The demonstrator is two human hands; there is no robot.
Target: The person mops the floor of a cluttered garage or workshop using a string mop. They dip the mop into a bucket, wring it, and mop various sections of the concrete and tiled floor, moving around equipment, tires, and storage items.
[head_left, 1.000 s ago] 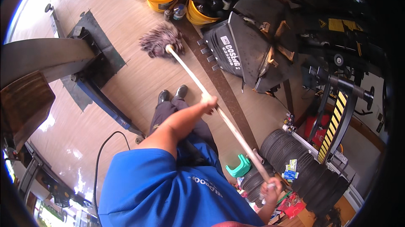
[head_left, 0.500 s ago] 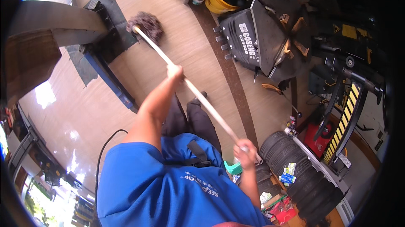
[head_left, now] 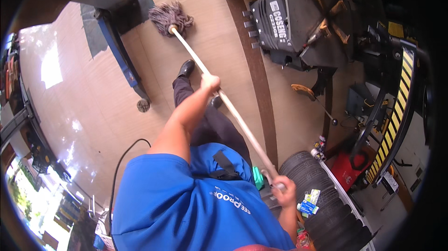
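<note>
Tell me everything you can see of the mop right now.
The mop has a long, pale, straight handle that looks wooden and a head of greyish-purple yarn strands, spread flat on the tan floor near a blue lift arm. The handle slants from the head up toward the lower right. The left hand grips it about midway; the right hand holds its top end, beside stacked tyres. Whether the strands are wet cannot be told.
</note>
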